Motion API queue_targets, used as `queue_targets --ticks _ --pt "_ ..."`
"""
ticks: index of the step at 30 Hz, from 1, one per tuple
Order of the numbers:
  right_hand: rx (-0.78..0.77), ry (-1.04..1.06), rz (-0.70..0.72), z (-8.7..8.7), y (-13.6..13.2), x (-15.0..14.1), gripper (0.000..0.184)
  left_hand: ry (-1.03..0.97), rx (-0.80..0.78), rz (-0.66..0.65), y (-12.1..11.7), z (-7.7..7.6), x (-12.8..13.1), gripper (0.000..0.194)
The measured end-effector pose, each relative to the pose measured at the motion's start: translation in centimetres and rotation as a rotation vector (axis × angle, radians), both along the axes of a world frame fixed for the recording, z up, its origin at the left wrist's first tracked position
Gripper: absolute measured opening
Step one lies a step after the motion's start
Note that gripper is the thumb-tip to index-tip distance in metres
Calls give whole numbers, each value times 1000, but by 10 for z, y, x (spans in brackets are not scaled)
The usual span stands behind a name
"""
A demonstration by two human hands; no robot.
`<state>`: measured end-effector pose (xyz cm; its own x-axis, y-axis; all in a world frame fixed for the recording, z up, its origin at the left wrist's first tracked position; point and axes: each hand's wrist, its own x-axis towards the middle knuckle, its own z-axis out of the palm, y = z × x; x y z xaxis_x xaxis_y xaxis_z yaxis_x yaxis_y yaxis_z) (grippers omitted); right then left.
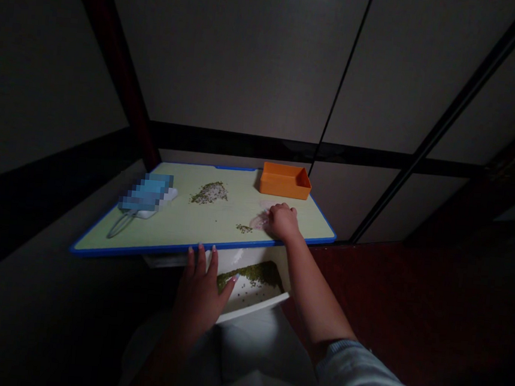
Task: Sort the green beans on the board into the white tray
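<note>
My right hand [283,221] is closed on the right part of the pale green tabletop [182,228]. Beside its fingers lies a translucent, pinkish patch [260,220], perhaps thin plastic; whatever the fingers hold is hidden. A few green grains [244,228] are scattered just left of it. My left hand [199,287] has its fingers apart, with the tips at the blue front edge of the table. Its thumb reaches over a white drawer-like tray [254,308] below the tabletop, which holds many green grains [262,274]. A pile of mixed white and green grains [211,193] sits farther back.
An orange open box [284,181] stands at the table's back right. At the left lies a blurred blue item [147,192] on something white, with a looped strap [122,224]. Cabinet panels [251,54] rise directly behind the table. The floor [357,286] is dark red.
</note>
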<state>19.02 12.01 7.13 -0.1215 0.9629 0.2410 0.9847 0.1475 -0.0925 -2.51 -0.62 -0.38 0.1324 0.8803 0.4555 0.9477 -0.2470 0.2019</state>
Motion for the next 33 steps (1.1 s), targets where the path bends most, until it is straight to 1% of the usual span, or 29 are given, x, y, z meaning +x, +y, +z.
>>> queue_targets --ticks 5,15,24,28,33 --pt "-24 16 20 2 -3 5 27 -2 -4 2 0 1 0 73" --pt "-38 53 73 1 -3 9 27 -11 -3 2 -1 1 1 73" --pt "-23 54 25 0 -2 6 31 -4 -15 5 -1 2 1 72" --pt "-22 52 58 -1 -2 5 30 -2 -26 7 -1 3 1 73" --pt "-40 60 87 -1 -3 8 29 -13 -8 -4 0 0 0 74"
